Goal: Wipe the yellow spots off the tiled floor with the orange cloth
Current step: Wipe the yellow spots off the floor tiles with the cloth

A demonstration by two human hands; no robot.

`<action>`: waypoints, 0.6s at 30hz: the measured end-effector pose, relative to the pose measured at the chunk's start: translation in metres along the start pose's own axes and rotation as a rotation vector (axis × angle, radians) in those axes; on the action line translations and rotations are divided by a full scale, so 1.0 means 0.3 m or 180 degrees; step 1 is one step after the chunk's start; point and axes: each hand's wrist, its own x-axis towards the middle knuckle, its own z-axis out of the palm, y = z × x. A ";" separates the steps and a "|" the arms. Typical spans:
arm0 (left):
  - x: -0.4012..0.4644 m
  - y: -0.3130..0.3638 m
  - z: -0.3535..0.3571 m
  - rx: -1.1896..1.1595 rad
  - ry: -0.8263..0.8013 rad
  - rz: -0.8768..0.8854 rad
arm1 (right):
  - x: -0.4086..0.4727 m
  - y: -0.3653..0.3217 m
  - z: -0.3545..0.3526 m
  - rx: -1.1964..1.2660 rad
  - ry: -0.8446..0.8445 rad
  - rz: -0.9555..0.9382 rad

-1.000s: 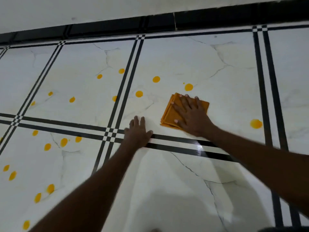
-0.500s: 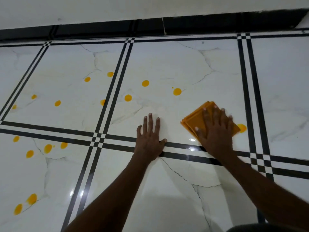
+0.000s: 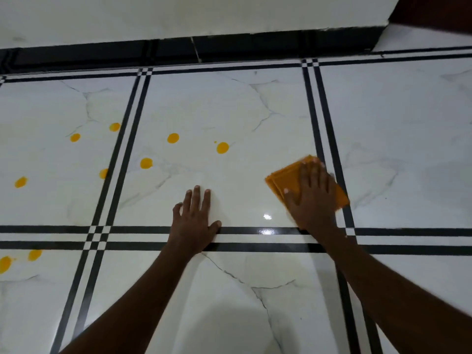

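A: Down on the tiled floor (image 3: 255, 118) now: big white marble-look squares, veined grey, split by doubled black lines.

B: Running along the far edge, a black skirting strip (image 3: 229, 46) under a pale wall (image 3: 178, 14).

A: Reaching in from the bottom, two bare forearms. Left hand (image 3: 195, 221) planted flat on the middle tile, fingers spread and released, gripping nothing, heel of the palm over the black cross lines.

B: And over on the right hand (image 3: 313, 198): pressed palm-down on the orange cloth (image 3: 283, 178), fingers splayed across it rather than clenched. Pinning, not pinching.

A: Folded in layers, that cloth, lying at the right edge of the middle tile, its far corner reaching the vertical black lines. Slightly blurred.

B: Smaller still: yellow spots. Nearest the cloth, one (image 3: 222, 147) up and to its left, clear of it. Then another (image 3: 173, 138), and a third (image 3: 146, 163) lower down.

A: More on the left tile (image 3: 75, 137), and a pair at the lower left (image 3: 34, 254).

B: Tiny glint of light (image 3: 267, 216) between the two hands.
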 end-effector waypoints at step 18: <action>0.002 0.076 -0.028 0.0014 -0.0123 -0.0250 | -0.224 -0.205 0.021 0.0116 -0.0178 -0.0093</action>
